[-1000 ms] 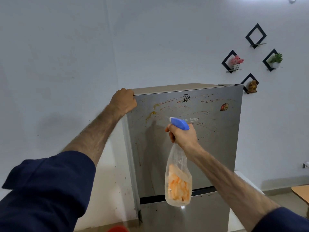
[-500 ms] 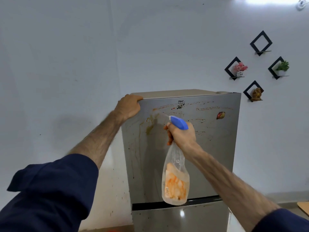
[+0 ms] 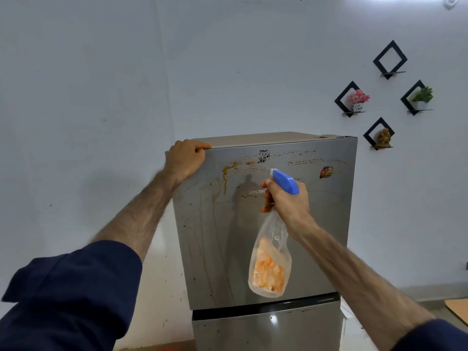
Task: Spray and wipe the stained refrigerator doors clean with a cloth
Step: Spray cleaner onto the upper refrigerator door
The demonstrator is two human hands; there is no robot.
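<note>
Early stage, I'd judge: upper fridge door [image 3: 298, 244] w/ brown streaks and drips all over, nothing wiped, no cloth in view. Right hand [image 3: 288, 201] clenched round spray bottle [image 3: 272, 262], blue nozzle aimed at stains near door top. Left hand [image 3: 186, 158] grips fridge's top-left corner; lower door [image 3: 266, 330] untouched too.

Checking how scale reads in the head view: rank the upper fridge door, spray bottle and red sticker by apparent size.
1. upper fridge door
2. spray bottle, though it sits nearer the camera
3. red sticker
</note>
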